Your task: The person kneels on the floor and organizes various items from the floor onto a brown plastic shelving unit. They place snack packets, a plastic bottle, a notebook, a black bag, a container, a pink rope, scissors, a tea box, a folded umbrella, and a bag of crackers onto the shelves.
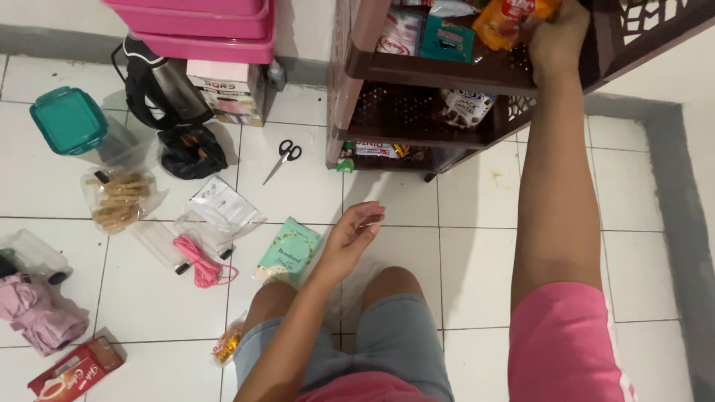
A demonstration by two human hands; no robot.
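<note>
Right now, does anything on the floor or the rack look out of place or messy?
Yes: loose items litter the white tiled floor: steel scissors, a coiled pink cord, a clear bag of biscuit sticks. The right hand holds an orange snack packet at the brown plastic rack.

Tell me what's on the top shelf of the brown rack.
On the brown rack's top shelf stand a white packet and a teal packet. The right hand grips an orange snack bag there. Anything behind the packets is hidden.

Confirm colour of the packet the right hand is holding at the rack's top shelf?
Orange, with a red patch, on the packet under the right hand; head view.
</note>
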